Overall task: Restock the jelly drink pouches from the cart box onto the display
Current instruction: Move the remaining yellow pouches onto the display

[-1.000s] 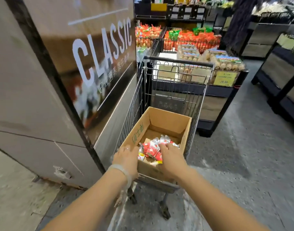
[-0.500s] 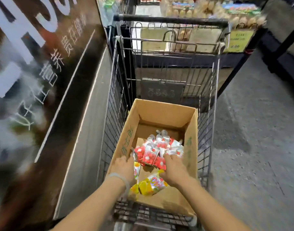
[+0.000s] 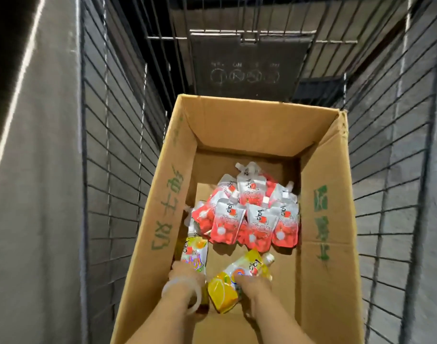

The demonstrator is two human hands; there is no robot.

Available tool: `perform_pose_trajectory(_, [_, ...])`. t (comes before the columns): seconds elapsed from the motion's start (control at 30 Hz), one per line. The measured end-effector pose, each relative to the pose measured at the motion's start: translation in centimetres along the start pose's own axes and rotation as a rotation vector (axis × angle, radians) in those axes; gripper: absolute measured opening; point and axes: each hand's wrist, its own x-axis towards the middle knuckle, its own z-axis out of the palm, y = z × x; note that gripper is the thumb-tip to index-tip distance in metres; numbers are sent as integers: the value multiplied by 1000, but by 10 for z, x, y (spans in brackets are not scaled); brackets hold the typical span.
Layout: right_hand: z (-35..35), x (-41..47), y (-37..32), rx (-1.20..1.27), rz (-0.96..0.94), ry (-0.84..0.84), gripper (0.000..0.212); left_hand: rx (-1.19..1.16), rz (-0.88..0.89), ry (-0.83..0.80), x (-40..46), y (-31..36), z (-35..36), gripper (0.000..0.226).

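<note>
- We look straight down into an open cardboard box that sits inside a wire shopping cart; we place everything else relative to this box.
- The box has brown walls with green printed characters on its left and right flaps.
- A cluster of red and silver jelly drink pouches lies on the box floor, around its middle and nearer the right wall, overlapping one another, spouts pointing toward the far wall.
- Nearer to us than that cluster, our left hand reaches in along the box's left wall and rests against an orange and yellow pouch that stands close to that wall; the fingers are hidden behind the pouch, so we cannot tell whether they grip it.
- A pale bracelet circles the left wrist.
- Our right hand is at the near middle of the box, fingers curled over a yellow pouch that lies tilted, its spout pointing toward the red cluster.
- The cart's wire mesh walls rise on both sides of the box, and a dark panel with faint round symbols hangs on the cart's end beyond the box's far wall.
- Beyond the cart on the box's left side stands a grey wall.
</note>
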Motion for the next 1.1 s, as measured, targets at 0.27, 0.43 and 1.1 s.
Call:
perform_pose_trajectory(0.27, [15, 21, 11, 214, 197, 139, 67, -3, -80, 72, 24, -8, 22, 61])
perform_pose_trajectory(0.43, [19, 19, 19, 341, 210, 183, 53, -14, -60, 40, 44, -26, 40, 41])
perform_pose_trajectory(1.1, [-86, -142, -62, 268, -633, -95, 41, -655, 509, -143, -138, 22, -96, 25])
